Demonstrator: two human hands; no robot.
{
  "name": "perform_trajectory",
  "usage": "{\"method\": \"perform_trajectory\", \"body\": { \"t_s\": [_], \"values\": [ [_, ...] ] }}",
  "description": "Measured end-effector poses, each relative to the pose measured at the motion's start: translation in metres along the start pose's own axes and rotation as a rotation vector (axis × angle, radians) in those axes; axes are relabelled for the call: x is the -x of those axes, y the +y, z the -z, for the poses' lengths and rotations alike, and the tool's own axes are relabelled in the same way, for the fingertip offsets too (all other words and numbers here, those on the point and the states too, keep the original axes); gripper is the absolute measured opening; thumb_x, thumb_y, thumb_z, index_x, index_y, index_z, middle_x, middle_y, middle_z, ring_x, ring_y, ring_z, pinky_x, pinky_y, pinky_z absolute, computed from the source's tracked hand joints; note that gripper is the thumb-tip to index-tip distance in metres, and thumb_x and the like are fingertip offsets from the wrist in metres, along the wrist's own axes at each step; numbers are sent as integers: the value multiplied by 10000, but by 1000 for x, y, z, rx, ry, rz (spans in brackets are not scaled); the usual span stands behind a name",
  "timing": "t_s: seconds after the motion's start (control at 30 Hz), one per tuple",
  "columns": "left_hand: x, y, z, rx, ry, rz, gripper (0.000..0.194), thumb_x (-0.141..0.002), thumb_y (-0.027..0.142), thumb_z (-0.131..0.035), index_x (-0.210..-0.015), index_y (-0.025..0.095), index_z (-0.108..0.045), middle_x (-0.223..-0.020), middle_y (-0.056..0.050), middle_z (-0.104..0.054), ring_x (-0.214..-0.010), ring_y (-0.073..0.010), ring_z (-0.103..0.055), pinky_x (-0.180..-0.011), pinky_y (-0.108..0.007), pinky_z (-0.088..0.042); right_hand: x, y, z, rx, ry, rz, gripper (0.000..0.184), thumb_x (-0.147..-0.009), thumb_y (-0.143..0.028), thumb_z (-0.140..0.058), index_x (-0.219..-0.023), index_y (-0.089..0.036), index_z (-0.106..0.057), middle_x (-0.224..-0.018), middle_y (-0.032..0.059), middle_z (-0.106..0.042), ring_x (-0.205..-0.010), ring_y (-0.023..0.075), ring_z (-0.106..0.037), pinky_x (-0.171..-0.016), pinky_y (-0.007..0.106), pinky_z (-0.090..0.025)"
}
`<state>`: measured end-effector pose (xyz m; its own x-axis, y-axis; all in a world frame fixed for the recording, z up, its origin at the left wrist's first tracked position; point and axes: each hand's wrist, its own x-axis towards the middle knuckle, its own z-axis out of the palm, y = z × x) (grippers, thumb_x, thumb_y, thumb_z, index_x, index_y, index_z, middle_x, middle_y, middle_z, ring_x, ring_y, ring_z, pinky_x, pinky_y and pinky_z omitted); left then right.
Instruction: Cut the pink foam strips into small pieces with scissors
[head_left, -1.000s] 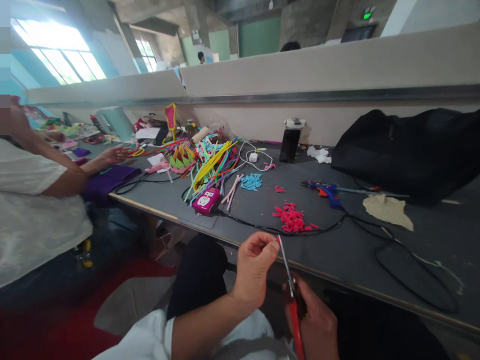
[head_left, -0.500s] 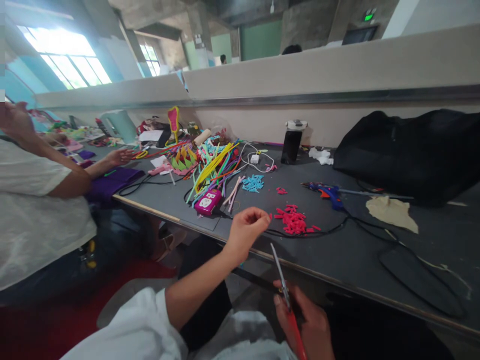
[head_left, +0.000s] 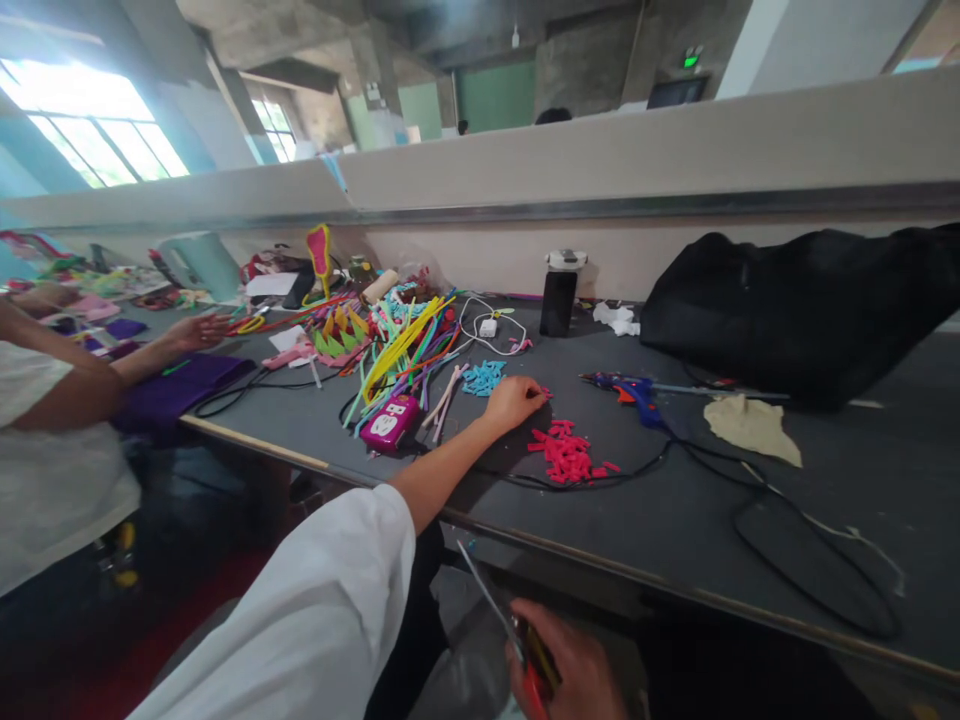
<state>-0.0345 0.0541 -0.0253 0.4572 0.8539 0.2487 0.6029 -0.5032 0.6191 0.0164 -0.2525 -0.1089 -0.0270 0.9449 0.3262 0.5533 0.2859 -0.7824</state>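
My left hand (head_left: 517,402) reaches over the table, fingers pinched together at a few small red pieces (head_left: 547,393). Whether one is between the fingertips is hidden. Just in front of it lies a loose pile of short red pieces (head_left: 568,455). A pile of short blue pieces (head_left: 484,377) is beside the hand on its left. Below the table edge, my right hand (head_left: 566,665) is closed round red-handled scissors (head_left: 491,595), their blades pointing up and to the left.
A purple box (head_left: 390,423) and a heap of coloured fuzzy stems (head_left: 405,350) lie left. Rightward are a blue glue gun (head_left: 637,396) with a trailing black cord (head_left: 739,545), a beige scrap (head_left: 752,428) and a black bag (head_left: 795,310). A co-worker's arm (head_left: 165,345) extends over the table at left.
My left hand has moved forward from the table's front edge, past the red pile to the small red pieces. My right hand and the scissors have shifted down and left in view.
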Motion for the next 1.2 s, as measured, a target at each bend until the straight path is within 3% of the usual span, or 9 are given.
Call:
{"method": "perform_trajectory", "body": {
  "t_s": [0.2, 0.33, 0.5, 0.77, 0.87, 0.97, 1.07, 1.17, 1.2],
  "values": [
    [-1, -7, -1, -98, -7, -80, 172, -825, 208, -571, -889, 153, -721, -897, -87, -699, -841, -197, -610, -781, -295, -436, 3, 6, -3, 26, 9, -13, 332, -771, -272, -524, -1079, -279, -645, -795, -10, -761, -654, 150, -719, -628, 192, -549],
    [4, 3, -1, -119, -89, -205, 194, -827, 225, -578, -962, 191, -713, -959, -58, -688, -883, -169, -609, -819, -267, -436, 3, 5, -1, 34, 48, -2, 321, -774, -277, -524, -1069, -274, -651, -777, -18, -756, -619, 140, -711, -621, 188, -547],
    [13, 15, -5, -202, -187, -288, 178, -806, 243, -580, -905, 208, -724, -946, -69, -678, -971, -221, -587, -904, -341, -396, 2, 0, 3, 22, 19, -35, 298, -772, -276, -537, -1043, -257, -658, -703, -27, -737, -539, 121, -676, -568, 167, -528],
    [16, 19, -5, -184, -209, -251, 104, -737, 185, -577, -719, 170, -678, -862, -92, -681, -954, -251, -587, -935, -402, -354, -2, -9, 4, -21, 93, -34, 292, -789, -286, -509, -1028, -253, -674, -723, -10, -741, -578, 132, -693, -608, 184, -545],
    [20, 21, 0, -78, -144, -187, 61, -685, 150, -598, -672, 152, -658, -802, -94, -674, -891, -249, -598, -885, -386, -388, -2, -13, 3, -31, 167, -54, 267, -814, -307, -510, -1011, -259, -684, -721, -19, -739, -578, 122, -693, -604, 166, -544],
    [34, 31, 11, 92, -59, -94, 97, -727, 200, -575, -702, 145, -651, -750, -68, -662, -762, -194, -596, -752, -317, -438, -2, -14, 7, -26, 245, -91, 260, -844, -358, -534, -1014, -238, -690, -798, -2, -760, -645, 134, -718, -634, 169, -555],
    [64, 48, 23, 303, 22, 2, 223, -822, 293, -473, -780, 139, -629, -721, -42, -636, -654, -133, -561, -641, -256, -445, -3, -11, 17, 42, 289, -108, 326, -850, -412, -571, -1058, -184, -677, -886, 45, -768, -721, 162, -735, -692, 200, -573],
    [106, 71, 29, 601, 105, 83, 214, -831, 311, -464, -756, 149, -582, -683, -13, -573, -631, -104, -524, -665, -247, -450, -5, -5, 28, 147, 280, -57, 362, -852, -413, -590, -1105, -159, -646, -987, 70, -757, -800, 172, -739, -714, 213, -580],
    [120, 78, 29, 870, 139, 143, 182, -799, 307, -533, -717, 150, -571, -652, -1, -542, -621, -100, -503, -674, -250, -444, -6, -4, 31, 177, 292, -57, 377, -859, -417, -583, -1121, -151, -634, -1010, 77, -753, -819, 175, -739, -714, 216, -581]
  ]
}}
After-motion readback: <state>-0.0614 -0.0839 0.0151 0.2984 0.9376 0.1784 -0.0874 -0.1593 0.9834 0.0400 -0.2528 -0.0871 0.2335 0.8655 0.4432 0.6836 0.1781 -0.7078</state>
